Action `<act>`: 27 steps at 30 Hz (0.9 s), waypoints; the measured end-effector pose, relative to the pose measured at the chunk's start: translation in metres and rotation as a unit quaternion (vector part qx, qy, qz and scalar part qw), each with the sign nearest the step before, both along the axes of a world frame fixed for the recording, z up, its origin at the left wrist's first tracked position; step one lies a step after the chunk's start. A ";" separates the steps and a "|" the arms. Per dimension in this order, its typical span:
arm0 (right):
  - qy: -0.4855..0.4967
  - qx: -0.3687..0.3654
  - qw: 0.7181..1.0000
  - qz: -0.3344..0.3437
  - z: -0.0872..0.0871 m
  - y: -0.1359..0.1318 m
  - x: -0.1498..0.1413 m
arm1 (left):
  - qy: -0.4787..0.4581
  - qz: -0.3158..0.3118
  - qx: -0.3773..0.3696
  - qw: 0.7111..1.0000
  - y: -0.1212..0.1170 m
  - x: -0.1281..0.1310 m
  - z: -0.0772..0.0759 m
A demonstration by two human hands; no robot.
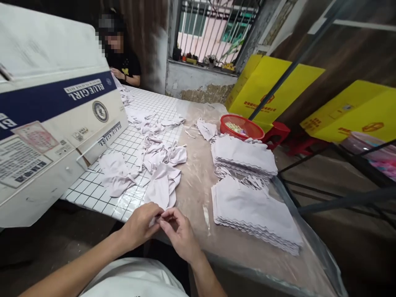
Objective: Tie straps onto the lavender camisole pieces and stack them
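Observation:
At the table's near edge, my left hand (140,226) is closed, its thumb and fingers pinching a pale cloth piece (152,221), of which only a small bit shows. The fingertips of my right hand (182,236) meet the left ones in a pinch at the same bit of cloth. Just beyond my hands lies a crumpled pale lilac cloth piece (163,183); whether it joins the held bit is hidden. More loose pieces (116,173) lie behind it and to its left. To the right sits a neat stack of scalloped-edge cloth pieces (253,210), with a second stack (244,154) behind.
A large cardboard box (62,111) fills the left side. Beyond the stacks stands a red basket (258,131) with small items. Another person (128,66) sits at the far left end of the table (198,185). Dark metal bars (346,200) and yellow boxes (278,86) are at right.

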State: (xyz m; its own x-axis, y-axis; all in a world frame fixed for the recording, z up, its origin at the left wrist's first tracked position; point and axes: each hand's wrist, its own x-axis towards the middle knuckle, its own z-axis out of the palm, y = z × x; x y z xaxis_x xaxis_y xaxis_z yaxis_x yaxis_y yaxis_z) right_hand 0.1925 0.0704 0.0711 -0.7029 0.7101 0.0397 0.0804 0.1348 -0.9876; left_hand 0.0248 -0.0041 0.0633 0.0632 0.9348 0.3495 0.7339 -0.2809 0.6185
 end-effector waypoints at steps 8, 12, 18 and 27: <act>-0.096 0.302 0.924 0.212 0.026 0.056 -0.022 | -0.124 -0.034 -0.048 0.991 -0.017 -0.053 0.101; -0.141 0.292 0.904 0.278 0.022 0.066 -0.025 | -0.178 -0.014 -0.027 0.984 -0.013 -0.086 0.135; -0.124 0.220 0.949 0.188 0.043 0.102 -0.009 | -0.162 -0.011 -0.017 0.987 0.043 -0.132 0.173; -0.164 0.520 0.821 -0.171 0.105 0.155 0.032 | 0.041 -0.022 0.062 0.997 0.094 -0.166 0.203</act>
State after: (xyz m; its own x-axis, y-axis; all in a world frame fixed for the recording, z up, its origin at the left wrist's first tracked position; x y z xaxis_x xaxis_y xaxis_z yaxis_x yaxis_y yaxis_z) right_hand 0.2241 0.2254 0.1761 -0.5628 0.5706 0.5980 0.5279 0.8048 -0.2712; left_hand -0.1414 0.0900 0.2667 0.1354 0.8800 0.4552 0.7657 -0.3845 0.5156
